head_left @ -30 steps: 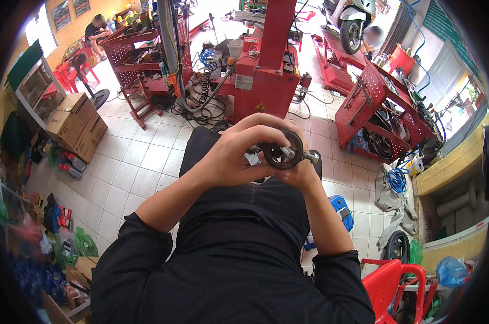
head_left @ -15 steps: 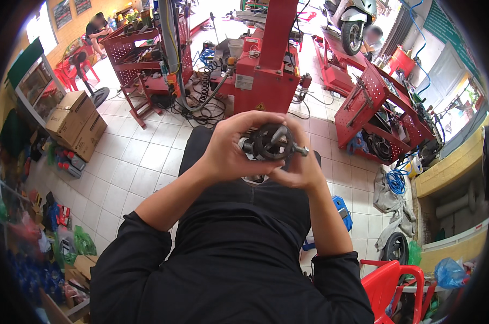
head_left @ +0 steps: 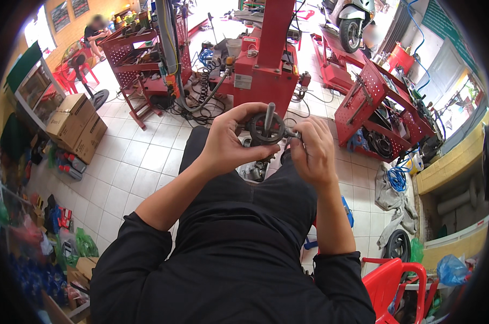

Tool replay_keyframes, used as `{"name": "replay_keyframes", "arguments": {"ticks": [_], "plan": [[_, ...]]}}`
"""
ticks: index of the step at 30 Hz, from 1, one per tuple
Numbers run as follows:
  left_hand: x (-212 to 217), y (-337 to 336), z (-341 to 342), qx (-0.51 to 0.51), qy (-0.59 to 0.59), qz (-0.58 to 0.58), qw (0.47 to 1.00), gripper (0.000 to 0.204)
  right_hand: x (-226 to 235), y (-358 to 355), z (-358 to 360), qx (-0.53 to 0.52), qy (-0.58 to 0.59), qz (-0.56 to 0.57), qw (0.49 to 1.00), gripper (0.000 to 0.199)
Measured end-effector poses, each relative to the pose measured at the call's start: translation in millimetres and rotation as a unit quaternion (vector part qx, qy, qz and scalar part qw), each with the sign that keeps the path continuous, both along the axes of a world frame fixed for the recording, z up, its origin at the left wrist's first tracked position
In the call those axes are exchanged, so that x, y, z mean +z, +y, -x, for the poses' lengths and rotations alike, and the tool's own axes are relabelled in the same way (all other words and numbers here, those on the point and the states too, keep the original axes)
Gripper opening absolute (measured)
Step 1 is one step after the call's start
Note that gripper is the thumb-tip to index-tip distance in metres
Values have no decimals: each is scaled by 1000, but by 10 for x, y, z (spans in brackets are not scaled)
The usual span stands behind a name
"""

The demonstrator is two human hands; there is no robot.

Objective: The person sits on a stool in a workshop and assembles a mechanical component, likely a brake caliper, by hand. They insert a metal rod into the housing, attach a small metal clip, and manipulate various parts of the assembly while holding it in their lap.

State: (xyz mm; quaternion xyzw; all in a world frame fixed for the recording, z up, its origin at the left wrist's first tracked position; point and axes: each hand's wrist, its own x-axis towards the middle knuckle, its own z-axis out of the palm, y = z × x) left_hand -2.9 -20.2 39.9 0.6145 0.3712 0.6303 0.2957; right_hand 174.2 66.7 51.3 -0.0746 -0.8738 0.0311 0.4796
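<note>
My left hand (head_left: pixel 228 141) curves its thumb and fingers around a dark ring-shaped metal part (head_left: pixel 266 141), held above my lap. A grey metal rod (head_left: pixel 269 116) stands up through the middle of the ring. At its right side, my right hand (head_left: pixel 316 150) has its fingers closed on a small bolt (head_left: pixel 292 133) that sticks out from the ring. Below, between my legs, lie greyish metal pieces (head_left: pixel 252 171), partly hidden by the left hand.
Ahead stands a red machine (head_left: pixel 263 89) with cables on the tiled floor. Red tool carts (head_left: pixel 371 110) flank it. Cardboard boxes (head_left: pixel 74 127) sit at left, a red plastic chair (head_left: pixel 390 283) at lower right. A scooter (head_left: pixel 351 32) and a seated person (head_left: pixel 95 35) are farther back.
My right hand has shifted from beside the ring to grip the side bolt. The ring has moved slightly up and left and tilted, so the rod now points upward.
</note>
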Motion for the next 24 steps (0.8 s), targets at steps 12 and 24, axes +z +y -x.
{"name": "replay_keyframes", "arguments": {"ticks": [12,24], "plan": [[-62,47,-15,-11,0,24,1000,56,-111,-4,13,-17,-5,87,996,8],[-128,99,-20,-73,-50,105,991,58,-237,36,54,-5,28,103,994,11]]}}
